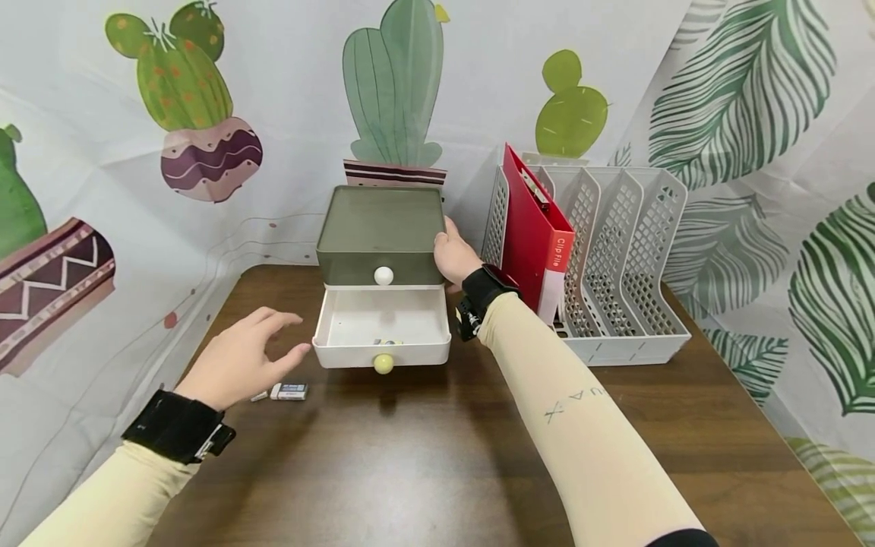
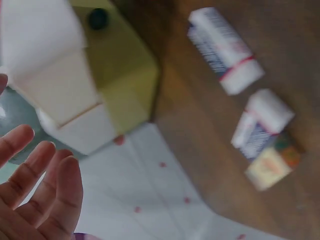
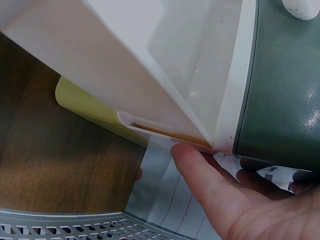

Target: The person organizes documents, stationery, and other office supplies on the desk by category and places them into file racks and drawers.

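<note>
A small desktop drawer unit (image 1: 381, 220) stands at the back of the table, dark green on top, with a yellow-green lower tier (image 3: 90, 102) visible in the right wrist view. Its white drawer (image 1: 342, 355), with a yellow-green knob (image 1: 383, 364), is pulled out, and small bits lie inside. My right hand (image 1: 456, 254) rests against the unit's right side, thumb near the drawer's edge and fingers along the dark green wall. Left of the drawer, my left hand (image 1: 249, 357) hovers with fingers spread and holds nothing. Below it lies an eraser (image 1: 289, 391) beside a second eraser (image 2: 262, 122).
To the right stands a grey perforated file rack (image 1: 618, 349) holding a red clip file (image 1: 529, 235). A small yellow-and-orange block (image 2: 270, 170) touches the second eraser in the left wrist view. Behind the brown table (image 1: 410, 471) hangs a cactus-printed cloth (image 1: 287, 114).
</note>
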Tool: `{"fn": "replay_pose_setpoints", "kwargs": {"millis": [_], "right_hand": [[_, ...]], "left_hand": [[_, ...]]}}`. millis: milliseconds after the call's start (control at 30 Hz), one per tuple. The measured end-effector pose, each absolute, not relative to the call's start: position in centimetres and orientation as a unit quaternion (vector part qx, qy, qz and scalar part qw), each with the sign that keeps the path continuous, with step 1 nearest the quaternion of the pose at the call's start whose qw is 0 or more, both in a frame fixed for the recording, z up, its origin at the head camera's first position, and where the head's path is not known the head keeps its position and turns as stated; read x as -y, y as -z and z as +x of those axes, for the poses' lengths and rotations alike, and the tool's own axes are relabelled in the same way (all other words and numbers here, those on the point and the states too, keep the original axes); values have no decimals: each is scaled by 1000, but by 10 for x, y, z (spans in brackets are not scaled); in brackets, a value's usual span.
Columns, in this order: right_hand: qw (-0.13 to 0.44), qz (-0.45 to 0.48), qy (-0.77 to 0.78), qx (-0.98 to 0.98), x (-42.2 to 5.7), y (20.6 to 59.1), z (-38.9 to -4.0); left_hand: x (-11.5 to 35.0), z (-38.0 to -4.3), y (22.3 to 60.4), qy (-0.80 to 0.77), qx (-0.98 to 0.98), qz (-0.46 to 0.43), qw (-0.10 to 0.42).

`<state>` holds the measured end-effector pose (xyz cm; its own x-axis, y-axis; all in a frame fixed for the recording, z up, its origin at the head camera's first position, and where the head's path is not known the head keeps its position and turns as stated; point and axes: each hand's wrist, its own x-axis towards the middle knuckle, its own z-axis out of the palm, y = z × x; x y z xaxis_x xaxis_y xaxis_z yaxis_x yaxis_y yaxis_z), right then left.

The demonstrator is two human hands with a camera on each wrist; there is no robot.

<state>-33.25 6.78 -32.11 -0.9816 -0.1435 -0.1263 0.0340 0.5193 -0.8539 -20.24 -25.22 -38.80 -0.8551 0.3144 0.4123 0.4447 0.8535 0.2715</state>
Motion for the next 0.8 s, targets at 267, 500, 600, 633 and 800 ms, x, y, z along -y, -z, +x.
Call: {"fn": "replay_pose_setpoints", "kwargs": {"millis": [267,500,600,633,800], "right_hand": [[91,-31,487,-868,-67,321,-334],[93,-27,477,-874,-68,320,-334],[94,-28,468,-878,-68,320,-335],[97,-28,468,-878,-68,320,-335],[102,-26,471,-876,-67,320,-334]], "left_hand": [[264,-199,436,156,963,-194,103],[257,-198,460,92,972,-204,70],[253,-196,464,81,973,-210,56],[252,-196,464,79,973,-211,53],[249,-194,465,86,972,-212,51]]}}
